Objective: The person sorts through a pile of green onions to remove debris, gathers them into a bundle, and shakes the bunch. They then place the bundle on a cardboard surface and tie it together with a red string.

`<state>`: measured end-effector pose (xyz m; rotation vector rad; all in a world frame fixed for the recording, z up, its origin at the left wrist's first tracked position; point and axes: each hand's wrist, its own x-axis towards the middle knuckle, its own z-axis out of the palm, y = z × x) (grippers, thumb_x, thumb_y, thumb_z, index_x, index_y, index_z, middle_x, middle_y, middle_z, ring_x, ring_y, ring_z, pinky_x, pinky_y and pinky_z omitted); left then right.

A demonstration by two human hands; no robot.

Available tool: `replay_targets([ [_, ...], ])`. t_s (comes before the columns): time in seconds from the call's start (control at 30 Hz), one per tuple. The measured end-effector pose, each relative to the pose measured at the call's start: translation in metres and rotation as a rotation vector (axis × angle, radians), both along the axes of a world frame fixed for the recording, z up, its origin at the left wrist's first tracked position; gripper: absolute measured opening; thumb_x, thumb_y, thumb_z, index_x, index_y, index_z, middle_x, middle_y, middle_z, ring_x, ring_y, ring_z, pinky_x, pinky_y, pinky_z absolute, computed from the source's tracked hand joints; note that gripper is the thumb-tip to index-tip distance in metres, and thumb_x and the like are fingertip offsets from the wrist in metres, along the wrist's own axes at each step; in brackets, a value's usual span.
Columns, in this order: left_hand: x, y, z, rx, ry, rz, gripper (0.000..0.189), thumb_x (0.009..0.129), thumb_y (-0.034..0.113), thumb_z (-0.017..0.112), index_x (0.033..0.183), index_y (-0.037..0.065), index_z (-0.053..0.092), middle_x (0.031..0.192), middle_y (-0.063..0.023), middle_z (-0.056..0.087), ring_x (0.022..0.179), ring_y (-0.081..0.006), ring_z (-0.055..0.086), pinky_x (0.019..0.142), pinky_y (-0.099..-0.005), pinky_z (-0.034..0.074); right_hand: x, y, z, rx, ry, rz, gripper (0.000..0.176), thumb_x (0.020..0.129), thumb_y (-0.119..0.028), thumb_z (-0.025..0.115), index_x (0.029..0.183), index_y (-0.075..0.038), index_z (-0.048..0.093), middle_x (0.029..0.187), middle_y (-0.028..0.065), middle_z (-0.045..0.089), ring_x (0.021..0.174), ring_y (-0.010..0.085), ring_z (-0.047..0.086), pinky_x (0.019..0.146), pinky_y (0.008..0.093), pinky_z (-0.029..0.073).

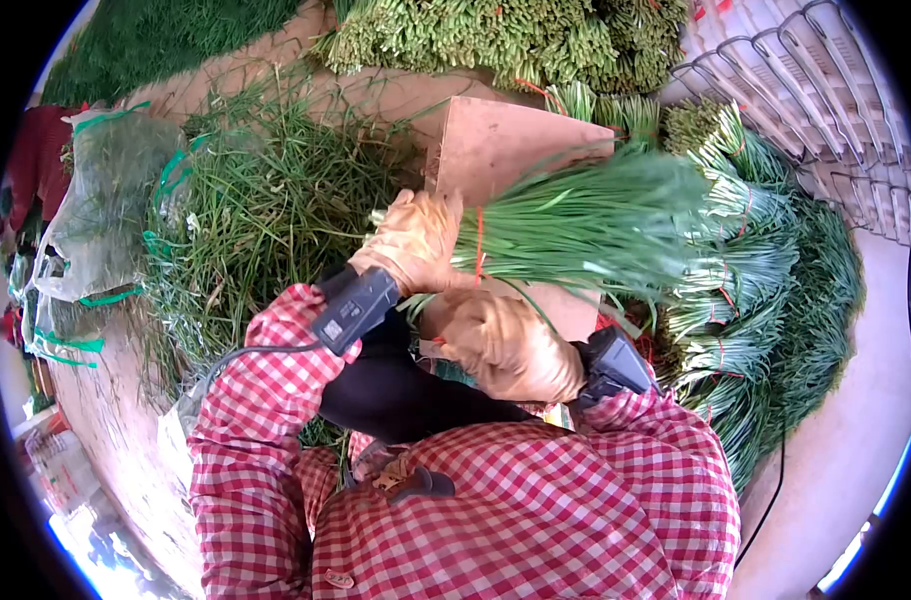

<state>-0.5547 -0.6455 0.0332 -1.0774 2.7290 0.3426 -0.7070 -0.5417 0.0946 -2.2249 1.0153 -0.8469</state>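
A bunch of long green garlic chives (586, 225) lies sideways over a tan board (516, 140), its leaf tips to the right and blurred. An orange-red band (480, 240) circles it near the cut end. My left hand (414, 243), in a tan glove, is closed around the cut end. Just below the bunch, my gloved right hand (511, 345) is curled shut, the back of it toward me. Its fingertips are hidden, so whatever it may hold cannot be made out. Both wrists carry a dark strapped device.
Banded chive bunches (736, 270) are stacked along the right, and more bundles (506, 40) lie at the back. A loose heap of stalks (266, 210) sits at left beside a clear plastic bag (116, 200). Metal wire racks (796, 80) stand at upper right.
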Motion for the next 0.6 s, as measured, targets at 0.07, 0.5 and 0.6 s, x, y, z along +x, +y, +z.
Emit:
replay_targets([
  [0.07, -0.003, -0.004, 0.0, 0.177, -0.137, 0.031, 0.114, 0.056, 0.075, 0.065, 0.13, -0.007, 0.036, 0.1, -0.0197, 0.055, 0.1, -0.0309, 0.052, 0.095, -0.044, 0.035, -0.015, 0.003, 0.001, 0.075, -0.292, -0.219, 0.009, 0.085, 0.002, 0.056, 0.091, -0.004, 0.055, 0.081, 0.0082, 0.059, 0.078, 0.0218, 0.06, 0.073, 0.0322, 0.049],
  [0.5, -0.026, 0.034, -0.042, 0.045, 0.491, 0.246, 0.057, 0.092, 0.044, 0.038, 0.146, 0.033, 0.023, 0.147, 0.0043, 0.033, 0.136, -0.0189, 0.029, 0.111, -0.0469, 0.017, 0.017, -0.022, -0.016, -0.107, -0.443, -0.673, 0.012, 0.082, -0.001, 0.062, 0.093, -0.002, 0.058, 0.084, 0.0151, 0.061, 0.075, 0.0329, 0.06, 0.068, 0.0356, 0.048],
  [0.6, -0.001, 0.018, -0.144, 0.531, 0.823, 0.482, 0.05, 0.093, 0.041, 0.038, 0.141, 0.029, 0.031, 0.145, 0.0039, 0.036, 0.133, -0.0118, 0.033, 0.111, -0.044, 0.018, 0.016, -0.038, -0.018, 0.079, -0.221, -0.618, 0.009, 0.084, -0.004, 0.061, 0.092, -0.003, 0.058, 0.083, 0.0156, 0.062, 0.077, 0.0338, 0.061, 0.068, 0.0366, 0.049],
])
